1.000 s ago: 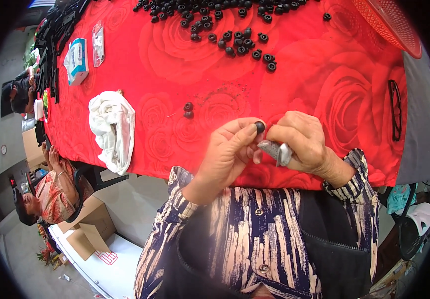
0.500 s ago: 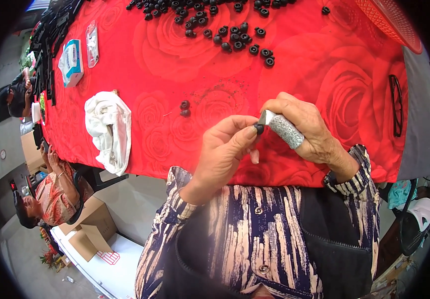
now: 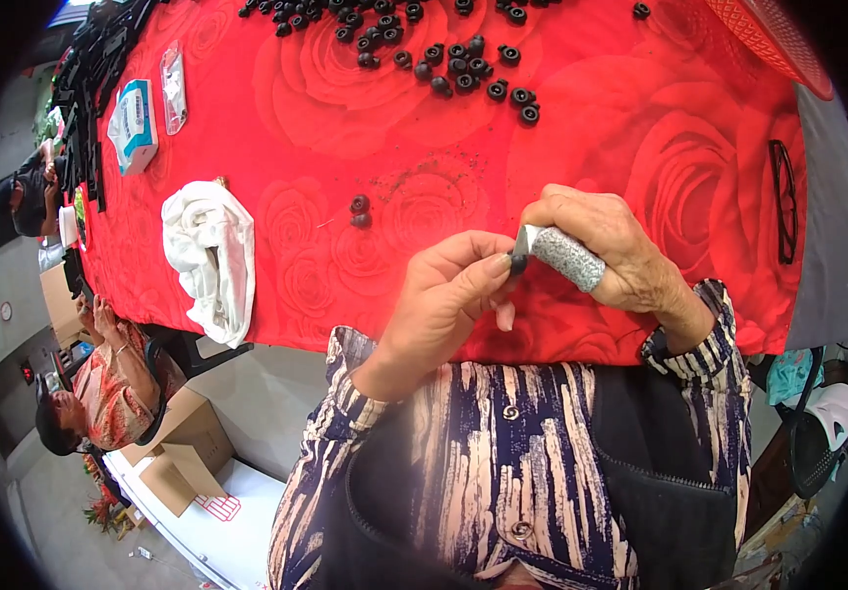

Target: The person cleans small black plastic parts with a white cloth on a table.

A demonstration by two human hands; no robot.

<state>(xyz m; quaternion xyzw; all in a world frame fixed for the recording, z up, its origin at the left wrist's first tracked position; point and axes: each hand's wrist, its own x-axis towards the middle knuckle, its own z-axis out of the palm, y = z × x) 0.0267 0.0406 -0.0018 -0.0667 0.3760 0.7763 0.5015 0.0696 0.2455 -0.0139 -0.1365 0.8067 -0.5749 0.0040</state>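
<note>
Between thumb and fingers, my left hand (image 3: 455, 285) pinches a small black rubber-like part (image 3: 517, 264), mostly covered by the fingertips. My right hand (image 3: 613, 246) is wrapped round a knife (image 3: 566, 259) with a thick, glittery silver-grey handle; its short blade meets the black part. Both hands are above the red rose-patterned tablecloth (image 3: 345, 285). Left of them lie two joined or touching black round pieces (image 3: 360, 210). Dark crumbs (image 3: 424, 177) are scattered on the cloth beyond my hands.
Many similar black pieces (image 3: 468, 67) lie at the far side. A white cloth (image 3: 209, 261), a tissue pack (image 3: 134, 128) and black strips (image 3: 80, 108) are to the left. Glasses (image 3: 784, 202) and a red basket (image 3: 778, 44) are on the right. Two people (image 3: 109, 388) sit at left.
The view has shifted slightly. The blade and the black part have turned a little against each other, and my left fingertips now cover more of the part.
</note>
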